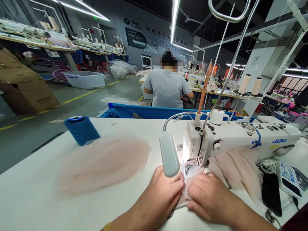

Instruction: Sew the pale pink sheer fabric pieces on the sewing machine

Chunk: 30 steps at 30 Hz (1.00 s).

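Observation:
A white JUKI sewing machine (pixel 231 136) stands before me, its needle area lit. Both hands are close below the presser foot, one on each side of a narrow strip of sheer pale pink fabric (pixel 187 185). My left hand (pixel 166 189) has its fingers closed at the strip's left edge, partly behind a grey lamp head (pixel 169 155). On the other side, my right hand (pixel 208 194) curls its fingers onto the fabric. More sheer pink fabric (pixel 108 163) spreads over the table at left, and another bunch (pixel 240 170) lies under the machine arm.
A blue thread cone (pixel 83 131) rests tilted on the table (pixel 33 192). At right are a black phone (pixel 271 194) and a white box (pixel 288 179) with a cable. A pencil (pixel 204 86) stands upright on the machine. Ahead, a person in grey (pixel 166 88) sits facing away.

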### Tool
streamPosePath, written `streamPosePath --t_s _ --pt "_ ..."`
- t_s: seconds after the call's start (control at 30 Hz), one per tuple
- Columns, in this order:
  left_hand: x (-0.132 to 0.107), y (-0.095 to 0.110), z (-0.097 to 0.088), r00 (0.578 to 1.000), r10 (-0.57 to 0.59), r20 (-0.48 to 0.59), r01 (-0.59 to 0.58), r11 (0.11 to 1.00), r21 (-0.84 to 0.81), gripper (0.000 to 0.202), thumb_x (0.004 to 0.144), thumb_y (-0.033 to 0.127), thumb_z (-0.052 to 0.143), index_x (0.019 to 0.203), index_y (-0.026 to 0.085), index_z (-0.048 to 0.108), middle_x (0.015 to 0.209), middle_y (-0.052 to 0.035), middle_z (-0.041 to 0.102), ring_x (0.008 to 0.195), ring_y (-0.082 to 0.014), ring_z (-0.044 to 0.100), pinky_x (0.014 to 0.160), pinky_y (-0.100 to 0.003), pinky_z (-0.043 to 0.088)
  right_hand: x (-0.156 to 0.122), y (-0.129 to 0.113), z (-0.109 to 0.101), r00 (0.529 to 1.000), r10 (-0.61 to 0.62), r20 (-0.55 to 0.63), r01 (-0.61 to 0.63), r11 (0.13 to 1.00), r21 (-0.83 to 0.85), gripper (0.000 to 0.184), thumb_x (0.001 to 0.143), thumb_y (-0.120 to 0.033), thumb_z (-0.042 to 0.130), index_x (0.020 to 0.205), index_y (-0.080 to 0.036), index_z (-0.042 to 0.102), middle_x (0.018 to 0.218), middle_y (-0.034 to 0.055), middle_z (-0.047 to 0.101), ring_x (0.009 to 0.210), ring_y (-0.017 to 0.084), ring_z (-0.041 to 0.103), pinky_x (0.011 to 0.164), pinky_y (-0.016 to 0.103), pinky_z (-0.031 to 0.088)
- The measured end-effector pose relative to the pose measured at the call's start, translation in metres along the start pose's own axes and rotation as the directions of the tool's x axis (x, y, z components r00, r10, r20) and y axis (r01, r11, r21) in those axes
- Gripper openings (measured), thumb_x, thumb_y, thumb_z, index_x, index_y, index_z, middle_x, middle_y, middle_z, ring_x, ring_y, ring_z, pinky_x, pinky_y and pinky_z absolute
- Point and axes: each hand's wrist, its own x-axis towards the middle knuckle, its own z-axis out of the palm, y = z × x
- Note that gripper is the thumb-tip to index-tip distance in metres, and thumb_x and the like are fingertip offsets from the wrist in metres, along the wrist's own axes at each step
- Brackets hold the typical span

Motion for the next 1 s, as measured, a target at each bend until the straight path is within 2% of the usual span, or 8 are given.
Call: streamPosePath --t_s 0.07,0.13,0.27,0.4,0.53,0.67,0.83,1.0 --pt "-0.004 0.001 -0.001 0.999 0.024 0.042 -0.025 0.999 0.024 0.034 0.105 0.008 0.044 0.088 0.024 0.069 0.091 -0.0045 0.072 0.088 -0.0262 0.061 0.084 -0.044 0.043 -0.001 0.000 -0.003 0.999 0.017 0.029 -0.017 1.000 -0.019 0.025 0.109 -0.043 0.067 0.097 -0.023 0.060 0.093 0.0025 0.074 0.089 0.024 0.067 0.081 0.039 0.045" --pt "-0.006 0.004 -0.001 0.997 0.055 0.055 -0.058 0.997 0.044 0.033 0.105 0.010 0.046 0.088 0.024 0.070 0.090 -0.0032 0.072 0.083 -0.0250 0.061 0.083 -0.045 0.040 -0.001 0.000 -0.005 0.999 0.028 0.030 -0.027 0.999 -0.031 0.028 0.110 -0.044 0.067 0.093 -0.023 0.060 0.090 0.0004 0.073 0.086 0.022 0.065 0.082 0.039 0.043" --pt "-0.007 0.006 0.003 0.993 0.115 -0.003 -0.114 0.989 0.091 0.033 0.105 0.010 0.048 0.079 0.024 0.063 0.081 -0.0007 0.071 0.073 -0.0229 0.056 0.078 -0.044 0.033 0.000 0.000 -0.009 0.999 0.043 0.020 -0.042 0.998 -0.041 0.029 0.110 -0.042 0.067 0.089 -0.023 0.061 0.088 -0.0014 0.072 0.083 0.021 0.062 0.085 0.039 0.041" --pt "-0.009 0.004 0.009 0.990 0.127 -0.054 -0.121 0.987 0.110 0.032 0.104 0.009 0.048 0.077 0.024 0.059 0.080 0.0009 0.070 0.072 -0.0232 0.055 0.077 -0.043 0.030 0.000 -0.001 -0.010 0.998 0.052 0.026 -0.051 0.998 -0.025 0.030 0.109 -0.043 0.070 0.088 -0.023 0.063 0.090 -0.0017 0.072 0.084 0.020 0.061 0.085 0.038 0.040" --pt "-0.012 0.002 0.015 0.990 0.099 -0.098 -0.091 0.992 0.083 0.031 0.102 0.008 0.049 0.077 0.024 0.058 0.077 0.0022 0.069 0.072 -0.0227 0.055 0.080 -0.042 0.031 -0.001 -0.001 -0.009 0.997 0.066 0.039 -0.065 0.998 -0.019 0.032 0.109 -0.045 0.071 0.089 -0.022 0.064 0.092 -0.0014 0.073 0.086 0.020 0.061 0.084 0.038 0.040" --pt "-0.009 0.004 0.012 0.989 0.086 -0.118 -0.074 0.992 0.103 0.029 0.101 0.008 0.053 0.077 0.024 0.061 0.077 0.0020 0.070 0.072 -0.0226 0.057 0.080 -0.041 0.035 -0.001 0.000 -0.006 0.995 0.093 0.046 -0.092 0.996 -0.020 0.027 0.111 -0.044 0.070 0.095 -0.022 0.066 0.096 -0.0011 0.074 0.089 0.022 0.062 0.088 0.038 0.041" --pt "0.001 0.004 0.002 0.995 0.078 -0.055 -0.071 0.990 0.118 0.030 0.103 0.008 0.050 0.086 0.023 0.069 0.084 -0.0011 0.073 0.077 -0.0242 0.062 0.077 -0.040 0.040 0.002 0.004 -0.004 0.989 0.141 0.048 -0.139 0.990 -0.036 0.024 0.110 -0.039 0.071 0.095 -0.022 0.066 0.095 0.0005 0.075 0.090 0.024 0.062 0.087 0.039 0.042" --pt "0.000 0.000 0.003 0.995 0.080 -0.052 -0.072 0.988 0.138 0.030 0.102 0.007 0.049 0.085 0.022 0.069 0.089 -0.0044 0.074 0.080 -0.0253 0.063 0.078 -0.042 0.044 0.003 0.005 -0.004 0.986 0.169 0.000 -0.169 0.985 -0.043 0.019 0.109 -0.034 0.070 0.096 -0.021 0.065 0.100 0.0035 0.075 0.091 0.025 0.062 0.083 0.038 0.042"
